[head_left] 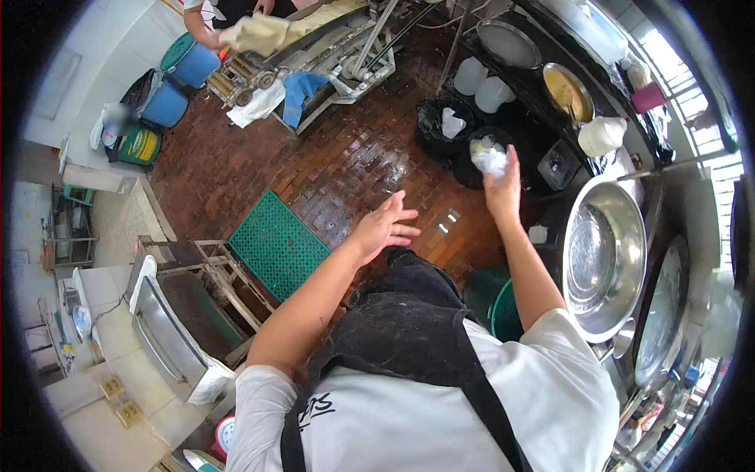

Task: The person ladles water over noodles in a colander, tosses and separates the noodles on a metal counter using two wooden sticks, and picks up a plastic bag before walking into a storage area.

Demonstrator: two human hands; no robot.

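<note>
My left hand (pixel 384 229) is held out over the brick floor with its fingers spread, and nothing shows in it. My right hand (pixel 504 189) reaches forward with its fingers stretched upward. Just beyond it, a crumpled white plastic bag (pixel 487 156) shows against a black-lined bin (pixel 467 171). The bag overlaps the hand's outline, and whether they touch is unclear. Beside this bin stands another black-lined bin (pixel 429 141) with a white piece (pixel 452 123) inside.
Large metal basins (pixel 604 256) and a pan of yellowish contents (pixel 568 93) line the right side. A green mat (pixel 279 245) lies on the floor. At the back, another person's hand (pixel 208 39) holds a pale sheet at a roller machine (pixel 244 82). Blue tubs (pixel 193 64) stand at the left.
</note>
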